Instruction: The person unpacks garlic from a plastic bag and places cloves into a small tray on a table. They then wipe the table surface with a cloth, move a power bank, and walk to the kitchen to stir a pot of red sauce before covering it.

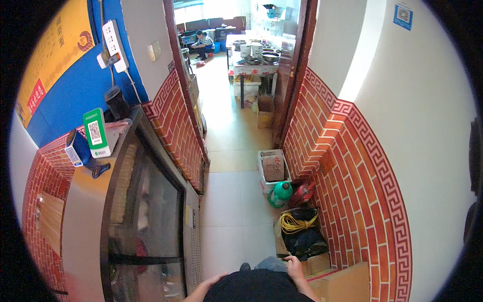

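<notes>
My left hand (217,279) hangs close to my dark shirt (256,288), mostly hidden by it, on the side of a glass-fronted cabinet (151,211). On the other side, my right hand (294,267) is by my leg, next to an open cardboard box (281,238). Its fingers are bent, and whether they hold something small is not clear. A coil of yellow cable (298,223) lies in that box on a black plastic bag (305,243). One shoe tip (245,266) shows below me on the pale tiles.
Ahead, a doorway with a dark red frame (298,75) opens on a kitchen, where a person (205,42) squats near a table with pans (269,56). Along the right wall stand a green bottle (281,194), a red container (303,194), a white box (273,166) and flat cardboard (343,283).
</notes>
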### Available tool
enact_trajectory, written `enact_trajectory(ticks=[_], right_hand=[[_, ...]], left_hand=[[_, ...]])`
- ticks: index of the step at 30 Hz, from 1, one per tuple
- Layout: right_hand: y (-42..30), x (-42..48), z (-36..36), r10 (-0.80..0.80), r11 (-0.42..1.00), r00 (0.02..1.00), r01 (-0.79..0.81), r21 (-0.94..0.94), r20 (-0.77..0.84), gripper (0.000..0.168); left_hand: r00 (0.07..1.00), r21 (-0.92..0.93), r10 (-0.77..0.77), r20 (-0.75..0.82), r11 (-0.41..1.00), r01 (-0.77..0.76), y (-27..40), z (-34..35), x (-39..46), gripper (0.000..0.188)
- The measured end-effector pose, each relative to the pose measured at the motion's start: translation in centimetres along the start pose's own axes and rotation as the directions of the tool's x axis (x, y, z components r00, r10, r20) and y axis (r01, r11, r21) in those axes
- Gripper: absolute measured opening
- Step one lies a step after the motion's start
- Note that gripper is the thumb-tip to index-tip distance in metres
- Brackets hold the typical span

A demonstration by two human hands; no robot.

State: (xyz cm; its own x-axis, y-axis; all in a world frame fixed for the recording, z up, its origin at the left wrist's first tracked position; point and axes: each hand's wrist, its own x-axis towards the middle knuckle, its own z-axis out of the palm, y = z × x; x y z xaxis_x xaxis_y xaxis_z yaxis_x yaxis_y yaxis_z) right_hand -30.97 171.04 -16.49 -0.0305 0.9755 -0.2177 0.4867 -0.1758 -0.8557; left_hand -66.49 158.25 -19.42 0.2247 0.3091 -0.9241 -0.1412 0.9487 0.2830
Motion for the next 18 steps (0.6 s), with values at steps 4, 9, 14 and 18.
enact_trajectory(ticks=[4, 9, 14, 18], right_hand=[[-4.1, 4.4, 1.5, 0.011, 0.981, 0.97, 0.037, -0.189, 0.244, 0.022], [-10.7, 13.4, 3.2, 0.125, 0.992, 0.877, -0.101, -0.076, 0.465, 0.021], [-10.9, 25.3, 4.2, 0.018, 1.0, 0.921, -0.025, 0.015, 0.39, 0.015], [-14.1, 37.1, 3.7, -0.018, 1.0, 0.895, 0.013, 0.014, 0.446, 0.015]], left_hand=[[0.954, 0.583, 0.228, -0.196, 0.809, -0.074, -3.3, -8.2, 6.2, 0.033], [0.895, 0.297, 0.11, -0.432, 0.954, 0.026, 1.8, -12.7, 9.5, 0.037], [0.884, 0.356, 0.073, -0.462, 0.928, 0.109, 12.4, -11.6, 10.6, 0.054], [0.951, 0.063, 0.292, -0.104, 0.956, -0.287, 21.8, -9.7, 12.5, 0.066]])
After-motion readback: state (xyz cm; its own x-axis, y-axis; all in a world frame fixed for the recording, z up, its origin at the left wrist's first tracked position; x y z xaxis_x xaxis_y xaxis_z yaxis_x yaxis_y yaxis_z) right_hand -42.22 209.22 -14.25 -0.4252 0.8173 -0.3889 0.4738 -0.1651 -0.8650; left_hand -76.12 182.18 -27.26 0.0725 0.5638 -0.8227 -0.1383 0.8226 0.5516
